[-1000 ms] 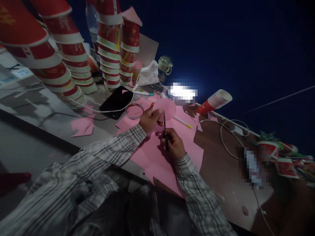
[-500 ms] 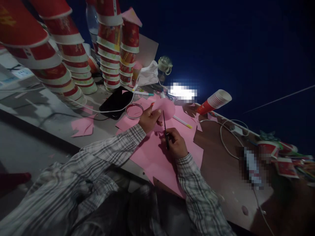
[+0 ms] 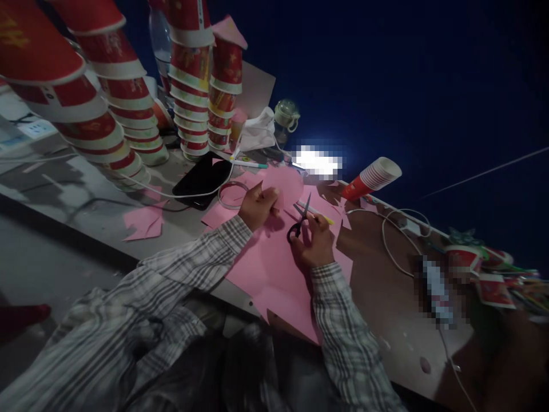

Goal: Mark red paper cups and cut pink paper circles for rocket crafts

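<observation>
My left hand (image 3: 258,207) pinches the lower left edge of a round piece of pink paper (image 3: 286,184), raised over the table. My right hand (image 3: 316,240) grips a pair of dark-handled scissors (image 3: 303,216) by the finger loops. Their blades are spread and point up and away, just right of the round piece and apart from it. Beneath both hands lies a large sheet of pink paper (image 3: 281,274) with ragged edges. A white marker with a yellow end (image 3: 325,216) rests on it behind the scissors. A roll of tape or ring (image 3: 227,203) sits left of my left hand.
Tall stacks of red paper cups (image 3: 191,91) stand at the back left, near a black phone (image 3: 201,180). Another cup stack (image 3: 372,177) leans at the back right. Pink scraps (image 3: 146,220) lie around. A white cable (image 3: 392,252) loops across the right side.
The scissors were at the round paper's lower edge; now my right hand has drawn them off to the right and their blades have spread. My left hand keeps its pinch on the paper.
</observation>
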`<state>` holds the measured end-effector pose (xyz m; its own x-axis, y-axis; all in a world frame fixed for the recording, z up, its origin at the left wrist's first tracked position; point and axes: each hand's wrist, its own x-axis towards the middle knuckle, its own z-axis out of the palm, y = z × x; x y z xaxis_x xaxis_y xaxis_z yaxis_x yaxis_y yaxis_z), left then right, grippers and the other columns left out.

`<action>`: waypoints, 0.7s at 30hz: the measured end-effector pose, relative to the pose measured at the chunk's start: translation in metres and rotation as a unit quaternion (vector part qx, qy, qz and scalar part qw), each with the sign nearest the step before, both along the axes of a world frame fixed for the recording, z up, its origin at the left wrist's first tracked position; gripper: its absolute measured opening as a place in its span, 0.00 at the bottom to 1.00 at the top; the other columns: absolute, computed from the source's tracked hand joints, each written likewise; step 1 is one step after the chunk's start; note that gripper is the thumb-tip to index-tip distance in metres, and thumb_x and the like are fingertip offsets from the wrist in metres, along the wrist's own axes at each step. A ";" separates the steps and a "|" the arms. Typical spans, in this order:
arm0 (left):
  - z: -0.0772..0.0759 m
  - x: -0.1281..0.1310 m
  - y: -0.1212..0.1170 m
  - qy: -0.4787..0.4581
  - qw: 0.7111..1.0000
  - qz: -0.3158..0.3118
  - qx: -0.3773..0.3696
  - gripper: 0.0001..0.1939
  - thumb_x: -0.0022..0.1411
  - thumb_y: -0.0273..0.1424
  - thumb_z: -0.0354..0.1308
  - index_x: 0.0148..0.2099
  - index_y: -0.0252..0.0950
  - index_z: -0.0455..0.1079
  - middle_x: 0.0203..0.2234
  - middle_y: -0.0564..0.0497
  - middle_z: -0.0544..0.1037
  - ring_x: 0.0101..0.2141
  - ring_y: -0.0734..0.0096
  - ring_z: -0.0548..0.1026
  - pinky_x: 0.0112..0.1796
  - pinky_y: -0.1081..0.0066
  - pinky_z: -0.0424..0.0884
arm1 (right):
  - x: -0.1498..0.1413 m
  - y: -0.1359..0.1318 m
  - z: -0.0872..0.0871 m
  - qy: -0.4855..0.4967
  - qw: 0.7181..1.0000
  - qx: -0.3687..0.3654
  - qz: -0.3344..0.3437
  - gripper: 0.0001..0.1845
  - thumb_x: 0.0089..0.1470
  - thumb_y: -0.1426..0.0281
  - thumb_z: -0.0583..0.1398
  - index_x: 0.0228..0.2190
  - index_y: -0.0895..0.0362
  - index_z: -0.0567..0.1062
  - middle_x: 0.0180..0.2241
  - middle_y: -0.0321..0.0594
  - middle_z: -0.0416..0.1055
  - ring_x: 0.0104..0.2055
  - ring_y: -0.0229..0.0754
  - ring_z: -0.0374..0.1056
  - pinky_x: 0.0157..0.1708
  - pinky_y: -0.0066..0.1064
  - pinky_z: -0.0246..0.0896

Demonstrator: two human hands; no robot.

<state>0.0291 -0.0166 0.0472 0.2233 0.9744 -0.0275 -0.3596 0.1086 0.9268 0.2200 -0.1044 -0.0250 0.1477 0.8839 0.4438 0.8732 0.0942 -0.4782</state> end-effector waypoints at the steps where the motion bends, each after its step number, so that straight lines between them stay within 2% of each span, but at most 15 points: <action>1: -0.001 0.001 -0.001 0.008 1.000 -0.003 0.000 0.16 0.62 0.34 0.66 0.28 0.37 0.63 0.15 0.60 0.68 0.14 0.79 0.68 0.20 0.76 0.66 | 0.000 0.000 -0.002 -0.004 1.000 0.000 0.000 0.34 0.49 0.59 0.66 0.56 0.56 0.74 0.62 0.58 0.64 0.59 0.63 0.67 0.59 0.65 0.65; 4: -0.006 0.005 -0.005 0.024 0.999 -0.022 0.004 0.16 0.61 0.33 0.67 0.28 0.37 0.62 0.14 0.61 0.67 0.13 0.79 0.68 0.19 0.77 0.65 | 0.004 0.000 0.002 0.000 1.000 0.024 -0.019 0.25 0.53 0.57 0.66 0.50 0.54 0.79 0.64 0.55 0.64 0.59 0.62 0.67 0.61 0.64 0.63; 6: -0.011 0.007 -0.007 0.028 0.999 -0.042 0.015 0.16 0.61 0.33 0.67 0.28 0.37 0.63 0.13 0.61 0.66 0.13 0.80 0.67 0.19 0.78 0.63 | 0.006 0.000 0.010 0.021 0.998 0.054 -0.037 0.19 0.55 0.57 0.65 0.45 0.53 0.82 0.59 0.54 0.70 0.58 0.61 0.67 0.63 0.63 0.60; 9: -0.019 0.009 -0.011 0.052 0.995 -0.076 0.047 0.16 0.63 0.33 0.64 0.26 0.37 0.63 0.12 0.60 0.66 0.14 0.80 0.65 0.18 0.78 0.60 | 0.002 -0.003 0.023 0.156 0.984 0.083 -0.002 0.18 0.61 0.56 0.60 0.46 0.53 0.81 0.45 0.50 0.76 0.50 0.53 0.72 0.56 0.54 0.68; 11: -0.023 0.008 -0.014 0.077 0.989 -0.108 0.072 0.16 0.64 0.33 0.63 0.26 0.36 0.64 0.12 0.59 0.66 0.14 0.80 0.64 0.18 0.78 0.59 | -0.006 -0.004 0.028 0.272 0.959 0.074 0.039 0.21 0.63 0.54 0.58 0.49 0.53 0.79 0.39 0.45 0.77 0.42 0.48 0.74 0.47 0.46 0.72; 14: -0.024 0.008 -0.018 0.114 0.977 -0.159 0.084 0.13 0.64 0.32 0.61 0.28 0.36 0.65 0.12 0.59 0.67 0.14 0.81 0.63 0.18 0.79 0.58 | -0.018 -0.004 0.030 0.366 0.928 0.047 0.046 0.22 0.57 0.52 0.62 0.45 0.54 0.77 0.34 0.40 0.77 0.35 0.42 0.72 0.38 0.37 0.72; 17: -0.025 0.008 -0.019 0.124 0.969 -0.203 0.063 0.10 0.64 0.32 0.59 0.31 0.35 0.65 0.12 0.59 0.67 0.13 0.80 0.63 0.17 0.78 0.58 | -0.023 -0.001 0.029 0.397 0.918 0.009 0.012 0.16 0.49 0.55 0.67 0.34 0.54 0.75 0.26 0.33 0.73 0.28 0.38 0.67 0.31 0.32 0.68; 21: -0.029 0.009 -0.015 0.081 0.964 -0.249 0.037 0.10 0.64 0.34 0.60 0.35 0.36 0.63 0.15 0.58 0.72 0.15 0.75 0.70 0.19 0.76 0.66 | -0.019 0.004 0.025 0.453 0.891 -0.009 -0.015 0.16 0.45 0.57 0.68 0.27 0.52 0.69 0.19 0.27 0.67 0.21 0.34 0.61 0.25 0.29 0.61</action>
<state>0.0385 -0.0321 0.0181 0.6630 0.7477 -0.0366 -0.1292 0.1625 0.9782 0.2009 -0.1004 0.0000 0.4618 0.8793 0.1165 0.1287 0.0635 -0.9896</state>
